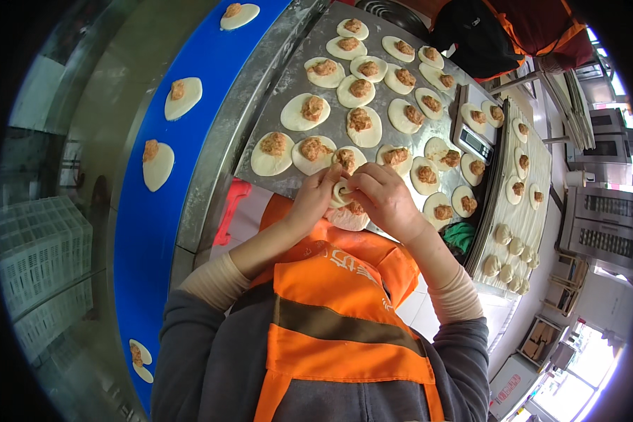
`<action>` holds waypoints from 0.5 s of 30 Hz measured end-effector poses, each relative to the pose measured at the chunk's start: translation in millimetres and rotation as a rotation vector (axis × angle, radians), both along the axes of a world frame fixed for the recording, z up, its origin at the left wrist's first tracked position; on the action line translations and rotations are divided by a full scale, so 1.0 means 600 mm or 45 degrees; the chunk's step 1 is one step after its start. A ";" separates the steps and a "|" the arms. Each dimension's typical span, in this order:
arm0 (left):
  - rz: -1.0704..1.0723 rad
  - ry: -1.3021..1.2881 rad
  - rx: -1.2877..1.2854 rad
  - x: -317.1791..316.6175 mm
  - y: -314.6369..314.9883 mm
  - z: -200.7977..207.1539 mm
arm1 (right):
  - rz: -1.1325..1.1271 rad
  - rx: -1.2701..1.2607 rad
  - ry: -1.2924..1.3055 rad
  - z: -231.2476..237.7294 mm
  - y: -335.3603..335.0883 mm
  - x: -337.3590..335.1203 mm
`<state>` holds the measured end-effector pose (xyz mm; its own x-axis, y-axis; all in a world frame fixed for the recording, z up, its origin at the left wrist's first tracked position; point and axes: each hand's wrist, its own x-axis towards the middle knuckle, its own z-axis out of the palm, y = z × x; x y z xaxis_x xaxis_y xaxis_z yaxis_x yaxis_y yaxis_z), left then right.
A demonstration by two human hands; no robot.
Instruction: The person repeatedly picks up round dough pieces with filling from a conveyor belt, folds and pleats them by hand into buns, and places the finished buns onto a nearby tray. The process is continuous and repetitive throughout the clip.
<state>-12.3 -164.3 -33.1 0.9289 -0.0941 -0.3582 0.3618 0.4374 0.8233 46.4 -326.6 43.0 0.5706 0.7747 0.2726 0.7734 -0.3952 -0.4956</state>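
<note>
Over the near edge of the steel table [267,184], my two hands close round a small bun [340,197] of pale dough. My left hand [315,202] cups its side. With bent fingers, my right hand [385,199] pinches the gathered dough at its top. Just below them lies a flat dough round [347,219], its filling partly covered by my fingers. Beyond my hands, many dough rounds [304,112] are spread out, each with a lump of orange-brown meat filling [314,107].
To the left runs a blue conveyor belt [163,243] carrying several filled dough rounds. A digital scale [475,141] stands at the right. Past it, a ridged tray [522,218] holds more rounds and several closed buns [503,233]. A red plastic stool [232,209] is below the table edge.
</note>
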 end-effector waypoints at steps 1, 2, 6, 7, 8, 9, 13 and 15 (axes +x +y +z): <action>-0.019 0.030 0.031 0.000 0.003 0.000 | -0.037 0.065 0.107 -0.001 0.004 -0.005; -0.019 0.091 0.042 -0.009 0.002 0.003 | -0.076 0.131 0.211 -0.006 0.010 -0.016; -0.088 -0.101 0.239 -0.016 -0.001 -0.013 | -0.004 0.112 -0.112 -0.037 -0.012 0.004; 0.044 -0.183 0.249 -0.020 -0.013 -0.081 | -0.012 0.102 -0.099 -0.014 -0.005 0.005; -0.005 -0.049 0.180 -0.010 -0.015 -0.055 | 0.003 0.065 -0.093 -0.017 -0.015 0.004; -0.013 0.087 0.119 -0.006 -0.007 -0.026 | 0.056 0.082 -0.020 0.001 -0.005 0.004; -0.112 -0.183 -0.014 0.002 0.005 -0.035 | 0.108 0.038 -0.042 0.013 0.004 0.004; -0.147 -0.189 -0.166 -0.006 0.008 -0.021 | 0.123 -0.044 -0.136 0.014 -0.003 0.006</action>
<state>-15.9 -159.3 -45.8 0.9507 -0.2397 -0.1966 0.2952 0.5062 0.8103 50.0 -328.5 51.3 0.4624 0.8343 0.3002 0.8561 -0.3319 -0.3962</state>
